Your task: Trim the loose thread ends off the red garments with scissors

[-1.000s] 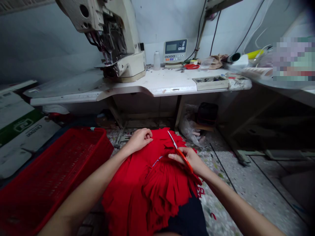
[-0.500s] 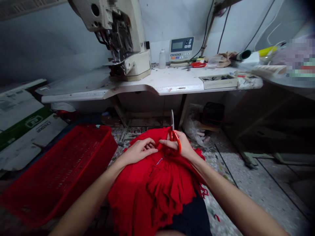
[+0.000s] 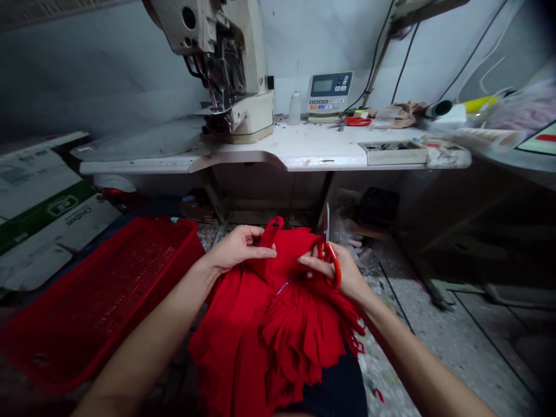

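Note:
Over my lap lies a large bunch of red fabric pieces (image 3: 243, 336), many of them gathered in folds. My left hand (image 3: 238, 249) pinches a narrow red fabric strip (image 3: 271, 231), its looped end standing up above the pile. To the right, my right hand (image 3: 334, 266) keeps hold of orange-handled scissors (image 3: 333, 263), their blades pointing up and away from me. The thumb and fingertips of that hand are just over the red fabric; whether they touch it is unclear. A thin pale line (image 3: 283, 287) shows on the fabric between the folds.
A red plastic basket (image 3: 191, 243) stands on the floor at left, beside a white-and-green carton (image 3: 65, 208). Ahead is a white table (image 3: 313, 150) with a sewing machine (image 3: 226, 69), a bottle (image 3: 295, 109), a control panel (image 3: 330, 92) and other red-handled scissors (image 3: 357, 121).
My left hand has drawn back leftward and now lifts a red strip. My right hand, with the scissors, has moved right, apart from the left. The view has shifted slightly.

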A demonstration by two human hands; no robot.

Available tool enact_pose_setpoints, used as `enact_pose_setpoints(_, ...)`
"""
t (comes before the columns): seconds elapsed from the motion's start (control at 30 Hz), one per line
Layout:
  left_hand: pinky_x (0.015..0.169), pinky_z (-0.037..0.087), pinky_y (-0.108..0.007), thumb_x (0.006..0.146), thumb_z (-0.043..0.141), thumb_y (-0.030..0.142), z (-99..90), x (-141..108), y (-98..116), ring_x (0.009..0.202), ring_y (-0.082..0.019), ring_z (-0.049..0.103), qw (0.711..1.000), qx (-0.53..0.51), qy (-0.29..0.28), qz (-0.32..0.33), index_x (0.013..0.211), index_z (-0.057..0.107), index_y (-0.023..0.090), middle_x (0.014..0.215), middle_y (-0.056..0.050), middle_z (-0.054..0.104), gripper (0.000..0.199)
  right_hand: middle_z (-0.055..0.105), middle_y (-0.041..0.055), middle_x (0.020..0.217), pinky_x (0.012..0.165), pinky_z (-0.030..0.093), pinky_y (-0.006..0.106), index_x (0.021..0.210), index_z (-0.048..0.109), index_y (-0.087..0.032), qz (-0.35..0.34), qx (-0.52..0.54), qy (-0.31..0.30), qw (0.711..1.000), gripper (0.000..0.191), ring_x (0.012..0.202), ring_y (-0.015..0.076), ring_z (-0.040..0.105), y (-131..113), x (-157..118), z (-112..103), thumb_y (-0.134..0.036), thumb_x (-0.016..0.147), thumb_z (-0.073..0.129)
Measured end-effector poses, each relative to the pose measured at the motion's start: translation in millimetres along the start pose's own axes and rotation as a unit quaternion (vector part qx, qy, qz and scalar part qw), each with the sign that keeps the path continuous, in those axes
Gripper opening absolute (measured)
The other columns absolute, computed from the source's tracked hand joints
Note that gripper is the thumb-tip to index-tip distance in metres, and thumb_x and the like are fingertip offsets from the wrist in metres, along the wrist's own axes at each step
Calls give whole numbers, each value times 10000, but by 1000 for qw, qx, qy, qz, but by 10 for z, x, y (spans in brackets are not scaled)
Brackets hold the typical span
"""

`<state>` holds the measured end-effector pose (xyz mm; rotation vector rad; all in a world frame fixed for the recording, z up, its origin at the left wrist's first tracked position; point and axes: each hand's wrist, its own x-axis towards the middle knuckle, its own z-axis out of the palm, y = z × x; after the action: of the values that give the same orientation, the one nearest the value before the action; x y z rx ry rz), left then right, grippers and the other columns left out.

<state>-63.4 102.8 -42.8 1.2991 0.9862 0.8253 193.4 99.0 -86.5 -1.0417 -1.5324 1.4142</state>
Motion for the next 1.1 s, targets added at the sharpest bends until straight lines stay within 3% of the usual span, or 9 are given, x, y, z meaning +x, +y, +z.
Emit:
enact_pose_setpoints(0.07, 771, 533, -270, 732, 870, 351, 7, 1, 3, 775, -155, 688, 999, -15, 28, 4, 938, 757, 116, 908, -66, 765, 331, 543, -36, 570, 497, 388, 270, 694, 448, -231, 12, -47, -31, 998, 525, 497, 144, 518, 96, -56, -20, -637, 769, 772)
enact_pose_setpoints(0.2, 750, 548, -272, 744, 864, 377, 76, -18, -100, 746, -158, 706, 998, -16, 65, -16, 944, 752, 108, 927, -74, 775, 353, 394, -71, 597, 513, 284, 255, 688, 421, -222, -20, -152, -60, 986, 535, 535, 115, 393, 269, -160, -81, -633, 809, 740)
enact_pose_setpoints(0.37, 807, 581, -312, 684, 912, 320, 236, -60, -137, 825, -185, 731, 995, -66, 77, -9, 1064, 725, 132, 972, -73, 779, 463, 488, -47, 686, 583, 318, 267, 826, 493, -211, -54, -289, -96, 951, 416, 606, 138, 427, 236, -283, -184, -586, 912, 651)
enact_pose_setpoints(0.53, 720, 561, -279, 744, 864, 392, 283, -51, -56, 718, -164, 700, 995, -39, 90, 9, 944, 779, 128, 901, -61, 784, 342, 521, -29, 707, 597, 336, 271, 800, 473, -211, -53, -295, -113, 947, 419, 618, 145, 458, 179, -302, -221, -583, 968, 567)
enact_pose_setpoints(0.73, 755, 547, -265, 755, 857, 363, 285, -76, -39, 767, -167, 701, 995, 1, 98, 23, 963, 794, 135, 957, -60, 793, 315, 561, -10, 719, 595, 340, 269, 828, 517, -201, -50, -295, -125, 946, 451, 621, 149, 473, 122, -324, -148, -629, 967, 547)
enact_pose_setpoints(1.1, 654, 480, -207, 759, 853, 346, 322, -141, -156, 673, -121, 642, 998, -19, 64, -19, 919, 787, 115, 855, -40, 771, 289, 548, -24, 717, 567, 276, 263, 810, 512, -202, -77, -322, -127, 935, 497, 602, 132, 434, 40, -275, 19, -680, 934, 575)
